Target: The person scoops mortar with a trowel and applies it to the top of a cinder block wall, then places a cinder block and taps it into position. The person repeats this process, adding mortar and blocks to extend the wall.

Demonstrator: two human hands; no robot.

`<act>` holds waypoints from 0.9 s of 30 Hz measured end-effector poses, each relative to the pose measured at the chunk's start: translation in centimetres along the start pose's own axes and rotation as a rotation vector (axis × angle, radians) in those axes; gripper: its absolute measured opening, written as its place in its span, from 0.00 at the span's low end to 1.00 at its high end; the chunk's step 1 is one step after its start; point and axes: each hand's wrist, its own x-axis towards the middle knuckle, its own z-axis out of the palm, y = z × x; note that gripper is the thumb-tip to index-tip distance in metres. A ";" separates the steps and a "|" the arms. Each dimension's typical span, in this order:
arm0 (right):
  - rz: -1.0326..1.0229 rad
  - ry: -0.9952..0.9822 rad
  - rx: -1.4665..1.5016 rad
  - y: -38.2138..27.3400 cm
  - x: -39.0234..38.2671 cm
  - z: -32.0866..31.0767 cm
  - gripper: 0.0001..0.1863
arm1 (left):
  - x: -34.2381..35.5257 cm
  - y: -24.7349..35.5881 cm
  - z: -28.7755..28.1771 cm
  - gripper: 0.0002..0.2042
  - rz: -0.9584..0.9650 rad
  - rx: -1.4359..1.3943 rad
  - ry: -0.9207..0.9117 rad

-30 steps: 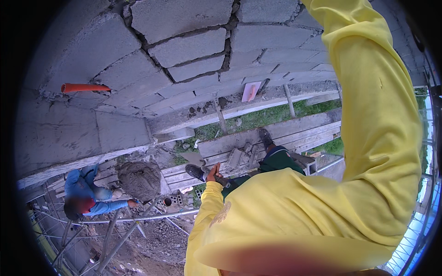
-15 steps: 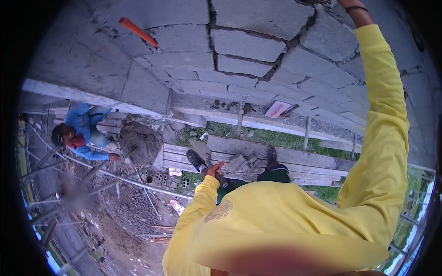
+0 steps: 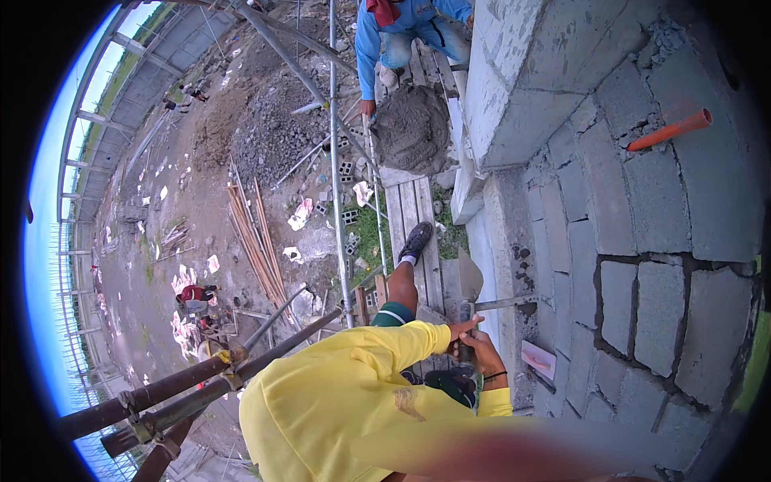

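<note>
Both my hands are together in front of my body, at the handle of a trowel (image 3: 471, 279). Its grey pointed blade faces away from me, above the planks. My left hand (image 3: 461, 332) is closed at the handle. My right hand (image 3: 485, 353), with a dark band at its wrist, is closed round the lower part beside it. The fingers overlap, so part of the grip is hidden. To my right rises a grey block wall (image 3: 618, 297) with dark, wet joints round several blocks.
A co-worker in blue (image 3: 414, 16) crouches ahead by a mortar heap (image 3: 414, 128). Narrow planks (image 3: 414, 209) run under my feet. Scaffold tubes (image 3: 335, 161) stand to the left, above lower ground. An orange pipe (image 3: 671, 130) juts from the wall. A pinkish flat board (image 3: 538, 359) lies near its base.
The view has swung left toward the co-worker and the lower ground. My right hand has come down from high on the wall to the trowel, which my left hand held before.
</note>
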 end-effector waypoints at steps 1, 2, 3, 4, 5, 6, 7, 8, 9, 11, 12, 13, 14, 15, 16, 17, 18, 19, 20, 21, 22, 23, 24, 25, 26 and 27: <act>0.011 0.020 0.097 0.1 2.7 0.5 0.15 | 0.9 0.1 -2.0 0.42 0.027 0.179 0.048; 0.042 0.031 0.201 -0.2 4.8 0.6 0.13 | 1.9 0.3 -3.9 0.43 -0.020 0.280 0.134; 0.132 0.116 0.295 -0.8 7.5 0.6 0.13 | 2.8 0.6 -5.8 0.44 -0.075 0.354 0.189; 0.283 0.297 0.367 -1.0 9.5 0.3 0.13 | 3.8 0.4 -6.9 0.44 -0.219 0.273 0.218; 0.200 0.282 0.186 -1.5 11.2 0.0 0.12 | 4.6 0.4 -8.2 0.45 -0.306 0.076 0.216; 0.161 0.344 -0.041 -2.7 14.5 -0.5 0.11 | 5.6 0.9 -10.0 0.45 -0.362 -0.111 0.208; 0.111 0.385 -0.138 -4.0 17.6 -1.2 0.13 | 6.7 0.9 -11.0 0.44 -0.314 -0.217 0.281; 0.071 0.400 -0.233 -5.1 20.5 -1.7 0.14 | 7.6 0.8 -12.0 0.43 -0.263 -0.342 0.335; 0.080 0.453 -0.355 -6.5 24.0 -2.4 0.16 | 8.7 0.7 -13.2 0.42 -0.209 -0.461 0.393; 0.017 0.475 -0.550 -10.2 31.3 -4.1 0.15 | 10.5 0.1 -15.2 0.38 -0.027 -0.248 0.356; 0.042 0.520 -0.622 -12.3 35.5 -4.8 0.13 | 11.7 -0.2 -16.3 0.33 -0.065 -0.135 0.364; -0.005 0.500 -0.637 -14.5 39.7 -5.5 0.14 | 12.7 -0.7 -17.4 0.29 -0.172 -0.158 0.291; -0.043 0.511 -0.721 -16.9 44.0 -6.3 0.14 | 13.8 -1.1 -18.3 0.27 -0.195 0.095 0.256; -0.019 0.471 -0.893 -19.8 48.4 -7.2 0.25 | 14.4 -1.6 -18.8 0.26 -0.205 0.351 0.200; -0.018 0.507 -0.971 -22.2 53.0 -7.6 0.17 | 15.0 -1.8 -19.2 0.25 -0.219 0.596 0.171; -0.024 0.452 -0.945 -24.6 57.3 -8.1 0.14 | 15.4 -1.6 -19.3 0.23 0.083 1.073 -0.017; -0.072 0.436 -0.921 -26.5 61.6 -8.4 0.14 | 15.3 -1.1 -19.1 0.23 0.028 0.802 0.065; -0.131 0.435 -0.956 -28.0 65.6 -8.6 0.16 | 15.1 -0.2 -18.7 0.24 -0.099 0.592 0.126; -0.162 0.473 -1.026 -29.0 69.4 -8.5 0.18 | 14.5 1.2 -17.9 0.24 -0.228 0.410 0.145; -0.191 0.544 -1.108 -29.3 73.2 -8.2 0.21 | 13.9 3.0 -17.7 0.24 -0.238 0.312 0.157; -0.214 0.567 -1.176 -29.1 76.2 -8.1 0.23 | 13.0 5.0 -17.2 0.23 -0.244 0.195 0.140; -0.325 0.657 -1.218 -27.4 78.8 -7.6 0.21 | 12.1 6.9 -17.0 0.23 -0.188 0.264 0.119; -0.362 0.692 -1.494 -25.6 81.1 -7.2 0.27 | 11.7 8.5 -17.1 0.23 -0.136 0.266 0.187; -0.523 0.585 -1.706 -23.5 82.3 -7.2 0.29 | 10.0 9.5 -15.2 0.23 -0.171 0.198 0.086; -0.407 0.578 -1.646 -21.1 82.6 -7.3 0.21 | 8.7 10.3 -14.1 0.23 -0.220 0.121 0.051; -0.359 0.602 -1.588 -20.9 83.6 -7.1 0.13 | 9.7 11.0 -15.0 0.22 -0.227 0.087 0.041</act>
